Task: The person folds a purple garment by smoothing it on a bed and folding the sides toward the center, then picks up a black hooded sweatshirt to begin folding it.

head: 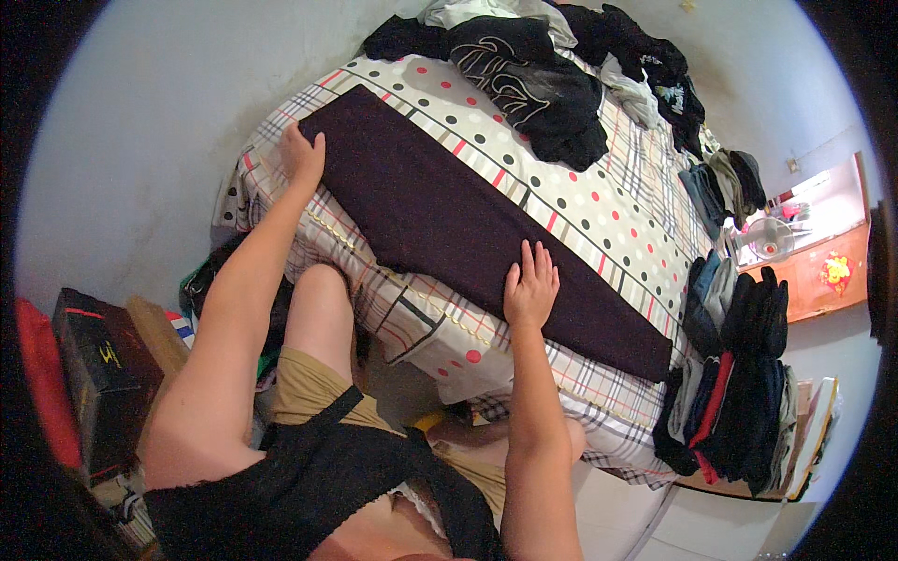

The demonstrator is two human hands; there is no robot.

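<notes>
A pair of dark trousers (pixel 435 196), folded lengthwise into a long flat strip, lies slantwise across the patterned bedspread (pixel 421 105). Its wide end is at the upper left and its narrow end at the lower right. At the wide end, my left hand (pixel 303 160) touches the near edge, thumb over the cloth; whether its fingers pinch the fabric is not clear. My right hand (pixel 533 291) lies palm down on the lower half of the trousers, near the middle of the strip's width, fingers slightly spread and holding nothing.
Crumpled black clothing (pixel 533 84) with pale lettering heaps at the bed's far side, beside white garments (pixel 628 91). Folded clothes (pixel 751 393) stand in rows along the right edge. Beyond them is a fan (pixel 769 238). A dark box (pixel 105 379) sits at my left.
</notes>
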